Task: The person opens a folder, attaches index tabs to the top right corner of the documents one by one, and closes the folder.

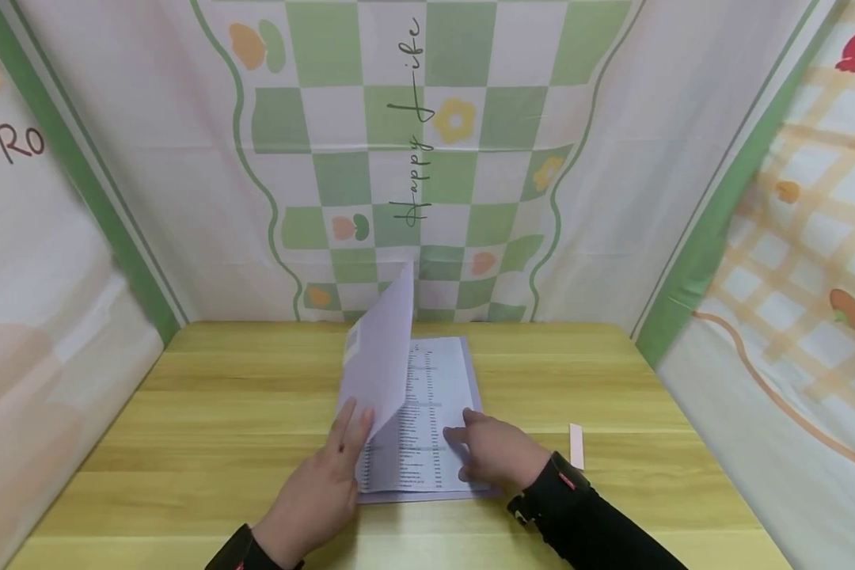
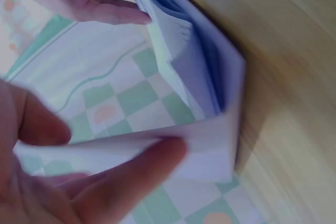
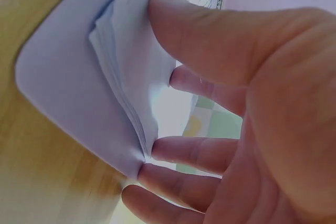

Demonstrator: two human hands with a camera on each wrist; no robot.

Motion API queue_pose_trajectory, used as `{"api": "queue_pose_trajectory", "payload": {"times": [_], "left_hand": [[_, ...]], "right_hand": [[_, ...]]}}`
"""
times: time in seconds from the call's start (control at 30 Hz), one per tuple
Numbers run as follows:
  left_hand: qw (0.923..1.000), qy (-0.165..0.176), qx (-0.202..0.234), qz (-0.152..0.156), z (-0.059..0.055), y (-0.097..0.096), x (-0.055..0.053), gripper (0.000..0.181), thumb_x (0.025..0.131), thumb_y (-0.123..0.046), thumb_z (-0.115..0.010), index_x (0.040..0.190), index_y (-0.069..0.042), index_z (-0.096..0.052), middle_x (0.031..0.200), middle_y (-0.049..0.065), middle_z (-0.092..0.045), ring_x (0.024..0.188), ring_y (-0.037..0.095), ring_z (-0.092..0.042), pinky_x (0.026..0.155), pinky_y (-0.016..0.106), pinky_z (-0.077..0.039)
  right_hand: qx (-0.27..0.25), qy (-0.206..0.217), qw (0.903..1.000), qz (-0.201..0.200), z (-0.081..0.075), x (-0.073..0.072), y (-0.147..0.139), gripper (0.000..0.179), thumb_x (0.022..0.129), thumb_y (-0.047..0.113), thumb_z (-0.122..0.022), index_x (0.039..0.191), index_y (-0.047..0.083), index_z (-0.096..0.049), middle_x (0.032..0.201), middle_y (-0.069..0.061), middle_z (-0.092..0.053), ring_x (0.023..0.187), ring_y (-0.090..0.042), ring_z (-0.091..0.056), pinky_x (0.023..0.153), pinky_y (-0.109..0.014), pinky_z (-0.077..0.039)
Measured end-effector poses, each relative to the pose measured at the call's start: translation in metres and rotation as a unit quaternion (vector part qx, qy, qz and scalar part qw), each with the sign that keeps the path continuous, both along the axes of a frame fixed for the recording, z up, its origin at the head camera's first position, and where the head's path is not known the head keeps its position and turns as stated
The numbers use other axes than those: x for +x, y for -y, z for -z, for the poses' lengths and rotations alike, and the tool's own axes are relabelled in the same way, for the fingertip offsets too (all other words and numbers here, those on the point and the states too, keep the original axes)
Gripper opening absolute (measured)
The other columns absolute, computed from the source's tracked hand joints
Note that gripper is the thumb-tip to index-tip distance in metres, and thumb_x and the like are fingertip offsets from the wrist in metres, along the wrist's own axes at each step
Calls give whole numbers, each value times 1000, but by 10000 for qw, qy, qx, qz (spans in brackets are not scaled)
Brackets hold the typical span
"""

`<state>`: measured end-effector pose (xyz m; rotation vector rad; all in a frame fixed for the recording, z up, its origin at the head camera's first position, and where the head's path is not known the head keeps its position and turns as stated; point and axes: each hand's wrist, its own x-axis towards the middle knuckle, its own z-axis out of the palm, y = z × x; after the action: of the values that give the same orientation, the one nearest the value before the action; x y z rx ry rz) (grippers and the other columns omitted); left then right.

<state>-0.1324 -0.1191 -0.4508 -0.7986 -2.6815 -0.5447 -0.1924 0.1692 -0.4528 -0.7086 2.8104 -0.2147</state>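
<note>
Cloth with green trim is hanging down the left side of the head frame, showing "RO" lettering. Wooden table is filling the lower middle.

Left hand is reaching in from bottom left of centre, out of a black sleeve. Fingers are extending up against the lower left of a lilac cover; left grip is sitting wide, fingers fairly straight and touching the cover rather than curling round it.

Booklet is lying on the table at lower centre. Its cover is standing up at a slant, showing a pale patch near its upper left and hiding part of the pages. Those are lying face up, carrying columns of small print.

Right hand is resting at the right edge of the pages. Right grip is sitting wide: in the right wrist view the thumb is lying over the page face and fingertips are touching the page edges, spread apart.

Pink strip is lying just right of that hand, near a black wristband. Orange-checked cloth is hanging at far right.
</note>
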Motion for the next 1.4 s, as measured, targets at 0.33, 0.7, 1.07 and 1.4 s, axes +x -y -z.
{"api": "queue_pose_trajectory", "payload": {"times": [0.33,0.7,1.07,1.4], "left_hand": [[9836,-1762,375,-35,-5,7,1,62,85,-4,-41,146,0,-47,162,15,-20,117,33,-58,54,23,-49],[8875,-4556,687,78,-56,27,-16,44,78,-2,-42,114,12,-63,143,24,-44,136,48,-30,114,51,-16],[9062,-3689,-768,-1918,-69,37,17,36,89,-1,-35,99,7,-69,155,18,-36,139,53,-26,111,60,-10],[9282,-2763,-1018,-2276,-66,50,14,33,83,-12,-51,80,20,-58,155,25,-31,144,48,-14,110,63,-8]], "right_hand": [[59,226,9994,248,0,-1,2,59,81,28,-82,137,20,-63,148,-21,-44,135,-39,-42,104,-52,-39],[58,197,9995,244,-2,0,0,59,81,28,-82,136,17,-63,147,-24,-44,133,-41,-44,102,-52,-41],[92,153,9995,248,-1,0,0,60,80,29,-83,136,17,-64,146,-25,-45,132,-41,-45,101,-52,-42],[31,227,9994,249,2,0,2,60,80,30,-83,136,17,-64,147,-24,-44,134,-41,-43,103,-53,-40]]}}
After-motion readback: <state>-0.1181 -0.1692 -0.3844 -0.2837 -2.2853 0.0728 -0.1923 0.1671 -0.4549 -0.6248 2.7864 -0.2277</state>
